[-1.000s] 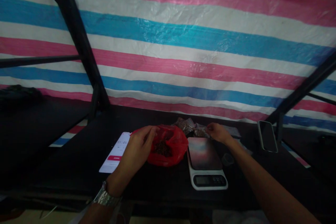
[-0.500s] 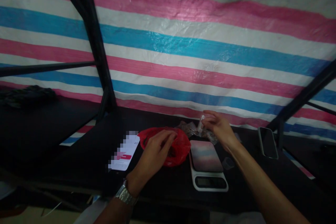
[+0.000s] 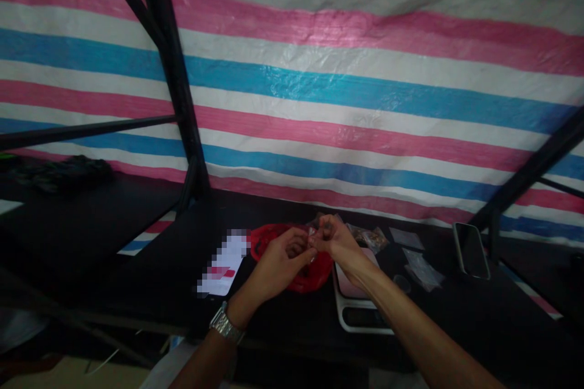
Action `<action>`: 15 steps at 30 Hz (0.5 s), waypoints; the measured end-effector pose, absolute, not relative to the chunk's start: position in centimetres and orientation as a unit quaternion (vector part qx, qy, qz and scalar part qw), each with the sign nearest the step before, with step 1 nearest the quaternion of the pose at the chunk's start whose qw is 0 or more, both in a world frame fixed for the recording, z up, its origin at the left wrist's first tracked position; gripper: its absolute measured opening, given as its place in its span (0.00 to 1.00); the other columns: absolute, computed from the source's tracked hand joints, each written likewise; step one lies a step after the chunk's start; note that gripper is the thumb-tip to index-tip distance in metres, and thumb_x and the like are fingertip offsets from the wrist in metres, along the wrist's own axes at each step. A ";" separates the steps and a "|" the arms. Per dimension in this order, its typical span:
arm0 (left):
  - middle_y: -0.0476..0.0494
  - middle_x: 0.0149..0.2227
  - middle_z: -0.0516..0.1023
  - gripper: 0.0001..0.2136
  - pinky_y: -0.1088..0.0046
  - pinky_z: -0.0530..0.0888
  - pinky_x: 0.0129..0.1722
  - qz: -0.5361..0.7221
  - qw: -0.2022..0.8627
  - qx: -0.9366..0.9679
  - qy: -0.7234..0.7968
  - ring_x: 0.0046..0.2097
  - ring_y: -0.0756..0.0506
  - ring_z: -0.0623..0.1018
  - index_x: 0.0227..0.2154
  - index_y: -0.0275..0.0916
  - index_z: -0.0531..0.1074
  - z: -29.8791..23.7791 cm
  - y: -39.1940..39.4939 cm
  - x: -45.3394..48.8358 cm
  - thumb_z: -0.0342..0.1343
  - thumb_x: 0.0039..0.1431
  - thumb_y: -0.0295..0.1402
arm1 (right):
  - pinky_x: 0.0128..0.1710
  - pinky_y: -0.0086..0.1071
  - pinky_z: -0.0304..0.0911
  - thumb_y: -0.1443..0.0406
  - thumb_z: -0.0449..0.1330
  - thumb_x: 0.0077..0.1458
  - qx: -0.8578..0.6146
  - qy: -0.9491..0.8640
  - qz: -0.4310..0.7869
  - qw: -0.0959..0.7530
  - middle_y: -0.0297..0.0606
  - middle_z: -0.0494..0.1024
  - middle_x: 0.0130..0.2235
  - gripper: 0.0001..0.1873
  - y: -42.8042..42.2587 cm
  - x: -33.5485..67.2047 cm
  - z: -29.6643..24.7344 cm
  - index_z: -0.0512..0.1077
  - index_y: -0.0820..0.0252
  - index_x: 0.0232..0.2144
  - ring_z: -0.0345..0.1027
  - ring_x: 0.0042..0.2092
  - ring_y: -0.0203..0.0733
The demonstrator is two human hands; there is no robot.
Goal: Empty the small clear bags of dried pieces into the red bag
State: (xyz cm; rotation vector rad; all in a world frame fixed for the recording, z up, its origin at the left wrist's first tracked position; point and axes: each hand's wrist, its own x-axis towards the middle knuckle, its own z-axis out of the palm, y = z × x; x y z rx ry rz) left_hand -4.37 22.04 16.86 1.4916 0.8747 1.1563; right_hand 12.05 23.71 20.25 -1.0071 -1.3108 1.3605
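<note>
One scale (image 3: 352,287) sits near, just right of the red bag (image 3: 319,272), partly covered by the right forearm. Over the bag, the right hand (image 3: 335,238) pinches a small clear packet (image 3: 311,234) in its fingertips; the left hand (image 3: 280,258) has curled fingers right beside the packet, whether gripping it I cannot tell. Both hands hide most of the bag's contents. A lit phone (image 3: 223,264) lies left. On the right are a clear cup (image 3: 402,283) and flat clear bags (image 3: 424,270); farther, filled packets (image 3: 375,239) show brownish bits.
</note>
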 end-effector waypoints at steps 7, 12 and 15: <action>0.43 0.35 0.85 0.11 0.68 0.78 0.36 0.449 0.490 0.646 0.376 0.35 0.45 0.83 0.37 0.38 0.78 17.3 21.8 -5.4 0.60 0.63 0.42 | 0.31 0.31 0.63 0.56 0.77 0.36 -0.412 -0.568 0.544 0.460 0.22 0.74 0.24 0.30 23.8 12.2 19.5 0.62 0.51 0.35 0.66 0.26 0.36; 0.49 0.27 0.80 0.10 0.72 0.73 0.31 0.459 0.410 0.667 0.421 0.30 0.47 0.79 0.29 0.41 0.74 17.2 21.6 -5.6 0.59 0.63 0.41 | 0.30 0.31 0.60 0.60 0.72 0.41 -0.424 -0.599 0.501 0.458 0.22 0.71 0.24 0.23 23.5 11.6 19.2 0.64 0.51 0.36 0.66 0.27 0.37; 0.53 0.23 0.73 0.09 0.73 0.66 0.27 0.488 0.337 0.658 0.464 0.26 0.48 0.73 0.26 0.43 0.69 17.0 21.8 -5.8 0.59 0.61 0.37 | 0.27 0.29 0.55 0.65 0.68 0.45 -0.440 -0.614 0.467 0.460 0.21 0.68 0.24 0.18 23.1 10.8 19.1 0.64 0.51 0.36 0.62 0.26 0.36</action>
